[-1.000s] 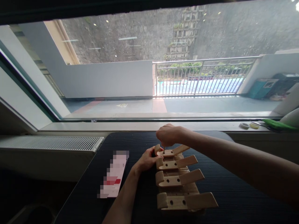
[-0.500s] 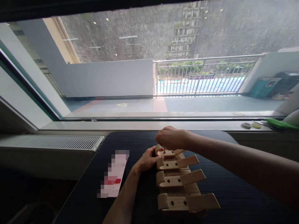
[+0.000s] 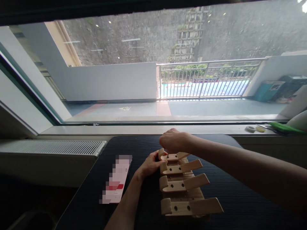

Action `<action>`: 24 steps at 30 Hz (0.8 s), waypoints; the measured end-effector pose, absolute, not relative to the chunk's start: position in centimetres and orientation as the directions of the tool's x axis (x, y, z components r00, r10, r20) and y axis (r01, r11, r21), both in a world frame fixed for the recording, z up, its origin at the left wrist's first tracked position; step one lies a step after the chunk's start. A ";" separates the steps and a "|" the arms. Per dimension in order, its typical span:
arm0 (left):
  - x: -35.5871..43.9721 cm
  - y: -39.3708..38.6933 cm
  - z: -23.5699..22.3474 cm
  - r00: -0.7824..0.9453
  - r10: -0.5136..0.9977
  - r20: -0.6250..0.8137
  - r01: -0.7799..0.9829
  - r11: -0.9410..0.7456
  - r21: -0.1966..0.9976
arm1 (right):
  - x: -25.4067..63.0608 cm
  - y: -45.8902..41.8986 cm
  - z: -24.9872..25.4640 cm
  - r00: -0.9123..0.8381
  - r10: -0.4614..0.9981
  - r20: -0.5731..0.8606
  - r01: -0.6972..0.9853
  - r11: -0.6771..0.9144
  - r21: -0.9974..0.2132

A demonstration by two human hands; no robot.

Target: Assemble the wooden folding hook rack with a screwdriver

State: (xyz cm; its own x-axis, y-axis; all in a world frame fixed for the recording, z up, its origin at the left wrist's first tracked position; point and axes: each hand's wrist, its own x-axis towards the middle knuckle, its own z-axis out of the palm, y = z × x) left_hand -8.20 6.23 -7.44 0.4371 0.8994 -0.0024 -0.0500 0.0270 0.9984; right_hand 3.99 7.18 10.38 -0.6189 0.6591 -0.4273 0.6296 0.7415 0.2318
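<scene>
On the black table stands a wooden block (image 3: 197, 193) bearing several curved wooden hooks in a row, each with two dark screw holes. My left hand (image 3: 151, 163) grips the hooked end of the farthest wooden hook (image 3: 173, 157), fingers behind it and thumb at its near side. Above that same hook, my right hand (image 3: 173, 140) is closed around a thin metal-shafted tool (image 3: 168, 155), probably a screwdriver, whose tip stands at the left hole. The tool's handle is hidden in the fist. Nearest to me lies the largest-looking wooden hook (image 3: 192, 207).
A phone (image 3: 120, 179) with a pinkish screen, partly blurred out, lies on the table (image 3: 230, 179) left of my left forearm. Tape rolls (image 3: 250, 129) and a green item (image 3: 284, 127) rest on the windowsill. A radiator (image 3: 52, 148) stands at the left, below the window.
The view has shifted slightly. Both hands stay at the farthest hook; the right fist looks turned a little over the tool.
</scene>
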 end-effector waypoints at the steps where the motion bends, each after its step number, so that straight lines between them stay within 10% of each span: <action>1: -8.2 6.2 -7.5 0.440 0.898 0.001 -0.052 0.025 0.998 | 4.0 7.1 10.4 -0.622 0.656 -0.428 0.624 0.745 0.235; 24: -8.2 6.3 -7.7 0.452 0.892 -0.007 -0.076 0.046 0.996 | 5.0 7.4 9.5 -0.640 0.669 -0.378 0.639 0.736 0.222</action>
